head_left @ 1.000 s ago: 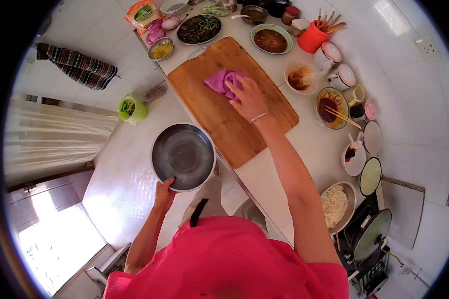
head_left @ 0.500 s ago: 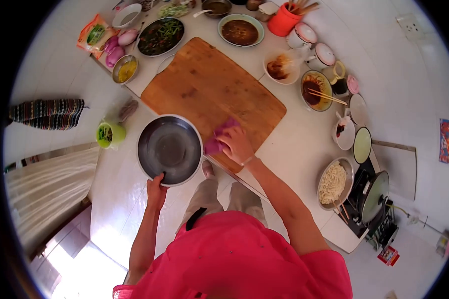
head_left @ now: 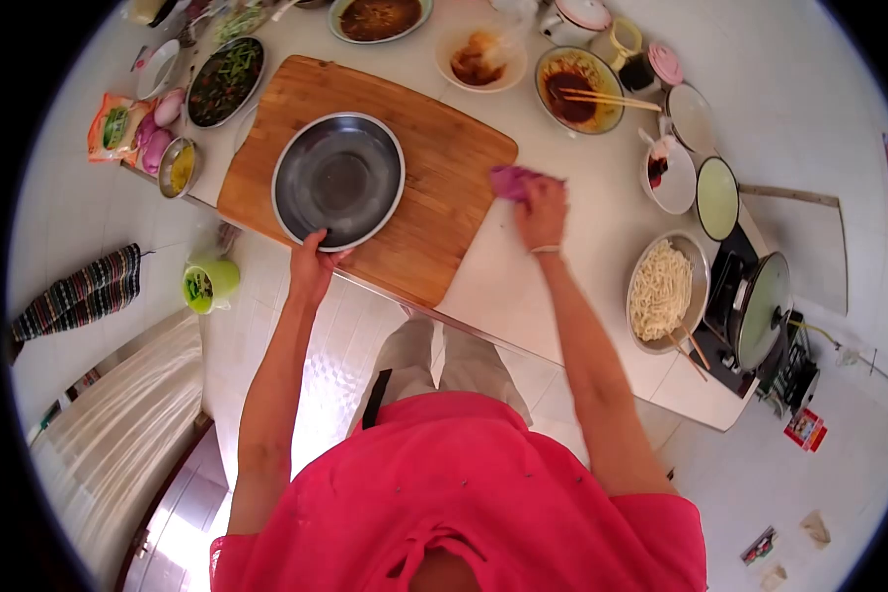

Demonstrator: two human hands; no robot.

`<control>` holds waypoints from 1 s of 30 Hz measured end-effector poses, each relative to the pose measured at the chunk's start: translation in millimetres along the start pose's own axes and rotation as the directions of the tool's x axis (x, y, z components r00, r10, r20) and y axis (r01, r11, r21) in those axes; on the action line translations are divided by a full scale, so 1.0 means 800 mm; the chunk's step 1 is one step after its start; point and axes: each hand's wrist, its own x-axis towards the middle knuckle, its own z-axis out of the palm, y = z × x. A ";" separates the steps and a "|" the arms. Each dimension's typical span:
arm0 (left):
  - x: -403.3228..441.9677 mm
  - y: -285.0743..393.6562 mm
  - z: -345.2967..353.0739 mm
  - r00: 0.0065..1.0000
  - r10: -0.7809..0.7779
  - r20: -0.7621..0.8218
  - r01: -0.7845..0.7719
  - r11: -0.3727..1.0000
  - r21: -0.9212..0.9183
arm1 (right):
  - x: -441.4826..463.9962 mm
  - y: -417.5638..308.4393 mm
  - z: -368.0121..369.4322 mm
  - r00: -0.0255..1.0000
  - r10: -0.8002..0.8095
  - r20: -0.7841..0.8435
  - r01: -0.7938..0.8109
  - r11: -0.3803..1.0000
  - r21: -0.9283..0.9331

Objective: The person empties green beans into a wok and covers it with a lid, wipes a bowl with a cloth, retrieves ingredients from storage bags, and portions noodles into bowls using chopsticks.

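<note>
My left hand [head_left: 312, 268] grips the near rim of a grey metal bowl [head_left: 339, 183], thumb over the edge. The bowl's inside faces up with nothing in it, over the left part of a wooden cutting board [head_left: 449, 197]; whether it touches the board I cannot tell. A crumpled purple cloth [head_left: 511, 183] is under the closed fingers of my right hand [head_left: 541, 215], on the white countertop [head_left: 493, 286] just right of the board. A thin band circles my right wrist.
A bowl of noodles [head_left: 661, 291] with chopsticks stands at the right, beside the stove and a lidded pan [head_left: 760, 311]. Behind the board are a sauce bowl with chopsticks [head_left: 577, 91], a white bowl [head_left: 481, 59] and a plate of greens [head_left: 225, 84]. A green bin [head_left: 212, 284] stands at left.
My right hand has moved the cloth rightward off the board onto the countertop. My left hand has brought the bowl from beyond the board's front edge to over the board. The camera view has shifted.
</note>
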 end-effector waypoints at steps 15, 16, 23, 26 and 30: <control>0.033 -0.019 0.005 1.000 0.008 -0.019 -0.008 1.000 -0.012 | -0.126 0.060 -0.128 0.979 0.198 -0.036 -0.195 0.978 0.067; 0.033 -0.018 0.005 0.999 0.011 -0.033 -0.010 1.000 0.018 | -0.133 0.067 -0.127 0.976 0.215 -0.020 -0.213 0.974 0.071; 0.078 -0.031 -0.040 0.982 -0.186 0.030 0.188 0.949 -0.254 | -0.328 0.018 -0.143 0.931 0.358 0.070 -0.363 0.929 0.077; 0.070 -0.019 -0.004 0.945 -0.328 0.008 0.317 0.906 -0.282 | -0.420 -0.028 -0.162 0.799 0.601 0.026 -0.601 0.793 0.103; 0.138 -0.025 -0.040 0.921 -0.262 0.287 0.243 0.965 0.099 | -0.535 -0.116 -0.151 0.388 0.914 -0.117 -0.883 0.405 0.235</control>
